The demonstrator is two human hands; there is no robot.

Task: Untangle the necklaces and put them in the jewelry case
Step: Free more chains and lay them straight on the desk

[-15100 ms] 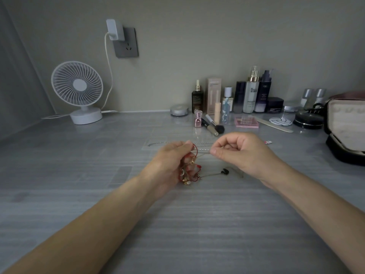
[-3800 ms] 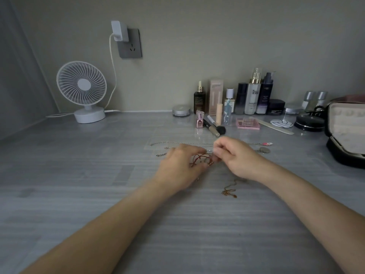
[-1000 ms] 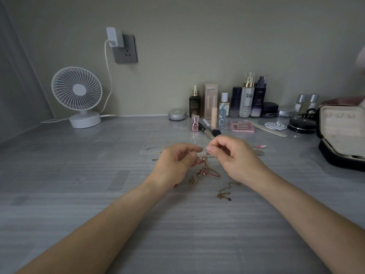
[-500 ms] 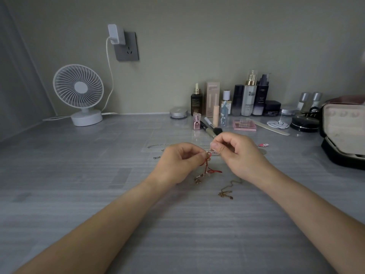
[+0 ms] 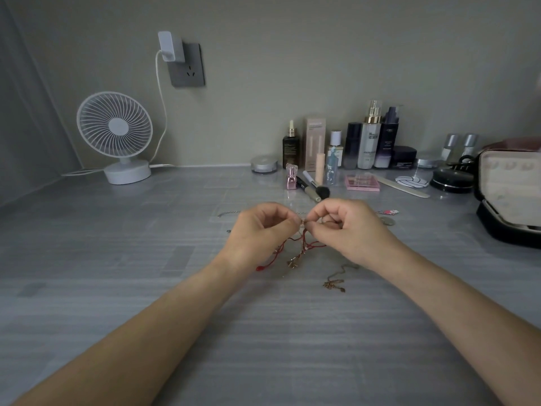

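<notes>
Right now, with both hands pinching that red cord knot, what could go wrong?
Pulling the left hand and right hand apart could tighten the red cord tangle around the chain carrying the gold pendant rather than free it. The loose gold necklace lies just beside the dangling ends; lowering the tangle might snag it.

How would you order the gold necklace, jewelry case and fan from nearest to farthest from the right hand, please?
From the right hand, which pinches the tangle:
1. Gold necklace, on the table just beside the wrist.
2. Jewelry case, open at the far right.
3. Fan, back left by the wall.
</notes>
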